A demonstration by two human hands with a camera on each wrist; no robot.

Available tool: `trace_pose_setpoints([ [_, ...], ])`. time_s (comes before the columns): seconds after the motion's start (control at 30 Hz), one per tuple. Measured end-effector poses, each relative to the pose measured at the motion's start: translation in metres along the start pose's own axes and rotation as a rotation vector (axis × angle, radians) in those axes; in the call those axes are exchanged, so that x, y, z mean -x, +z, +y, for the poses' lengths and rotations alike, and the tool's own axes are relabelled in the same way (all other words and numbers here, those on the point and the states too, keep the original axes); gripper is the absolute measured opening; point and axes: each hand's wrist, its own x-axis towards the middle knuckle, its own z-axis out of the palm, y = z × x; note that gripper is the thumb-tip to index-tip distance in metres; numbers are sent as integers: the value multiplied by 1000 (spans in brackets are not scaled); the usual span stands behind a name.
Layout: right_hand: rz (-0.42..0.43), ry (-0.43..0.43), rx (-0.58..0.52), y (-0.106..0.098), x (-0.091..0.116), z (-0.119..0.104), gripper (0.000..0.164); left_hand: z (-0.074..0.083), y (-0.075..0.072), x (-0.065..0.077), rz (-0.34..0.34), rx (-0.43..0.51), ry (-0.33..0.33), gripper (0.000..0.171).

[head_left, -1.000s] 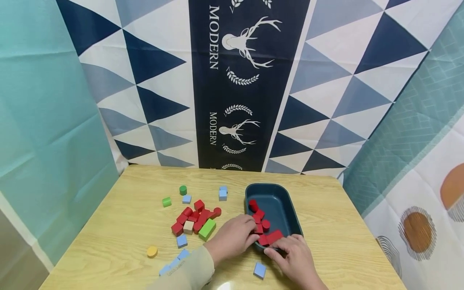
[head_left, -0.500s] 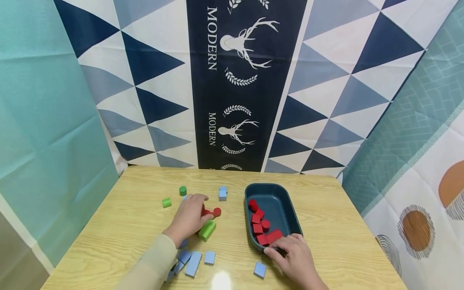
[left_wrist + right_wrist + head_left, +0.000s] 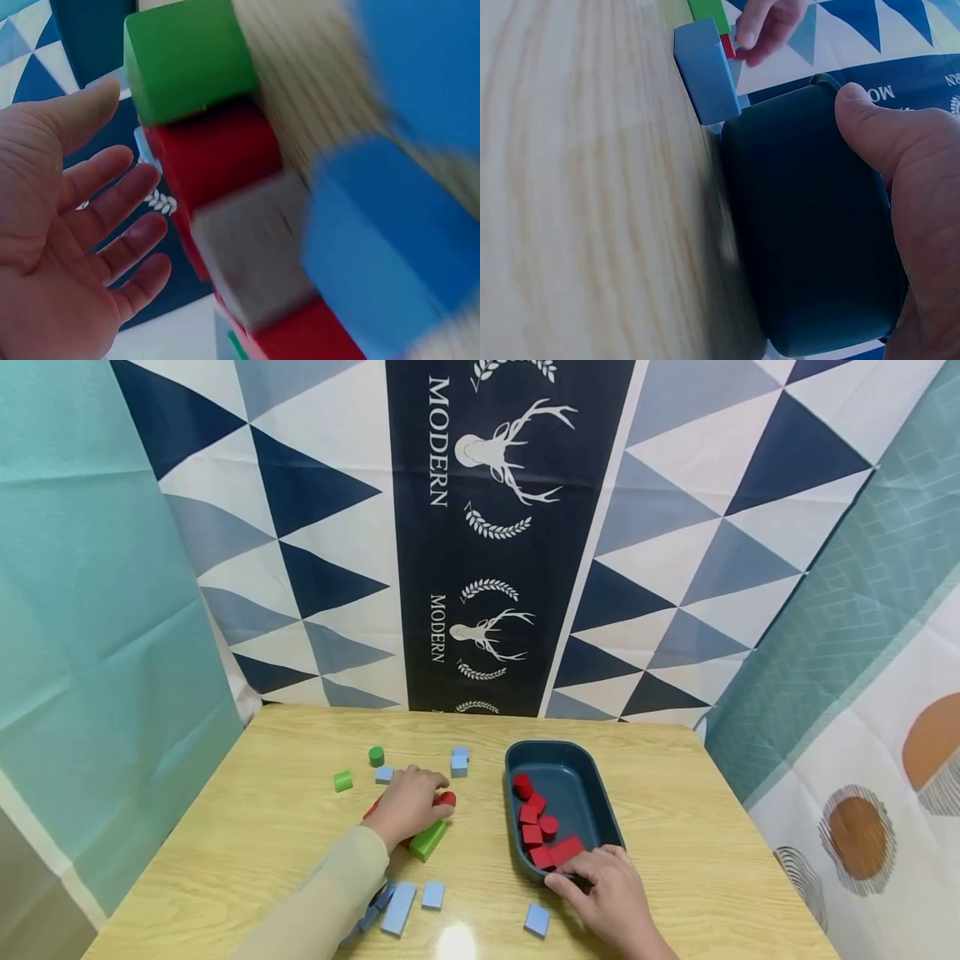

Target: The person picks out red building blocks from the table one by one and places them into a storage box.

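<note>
Far left on the wood-grained table (image 3: 262,835) I see a small light green block (image 3: 342,781), then a dark green cylinder (image 3: 377,757) and a flat pale blue block (image 3: 384,775) near it. Closer to the person, a long beige sleeve (image 3: 322,893) crosses above some blue blocks (image 3: 367,918), with a long blue block (image 3: 399,908) and a square blue block (image 3: 432,895) just beside them. The left hand (image 3: 411,806) is over a cluster of red blocks (image 3: 447,798), its fingers loosely bent and holding nothing; I can't tell whether they touch the pile. A greyish-beige block (image 3: 255,247) sits among the reds, and a thick green block (image 3: 428,841) lies on their near side. Beyond are two small blue cubes (image 3: 460,762). Next comes a dark teal, round-cornered tray (image 3: 581,789), with red pieces (image 3: 532,835) inside along its left wall and near end. A lone blue block (image 3: 537,920) lies before it. The right hand (image 3: 609,893) grips the tray's near rim, some fingertips hidden.
</note>
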Motion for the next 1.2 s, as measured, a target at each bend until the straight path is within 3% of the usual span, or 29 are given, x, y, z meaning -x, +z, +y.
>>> trace_pose_setpoints([
  [0.27,6,-1,-1,1,1,1,14,9,15,-17,-44,-124,23,37],
  [0.7,13,-8,-2,1,1,1,14,9,17,-16,-49,-154,42,31],
  [0.93,10,-8,-2,2,3,1,14,10,17,-15,-55,-128,49,31],
  [1.2,14,-11,11,3,1,0,14,22,8,-20,-15,14,39,31],
])
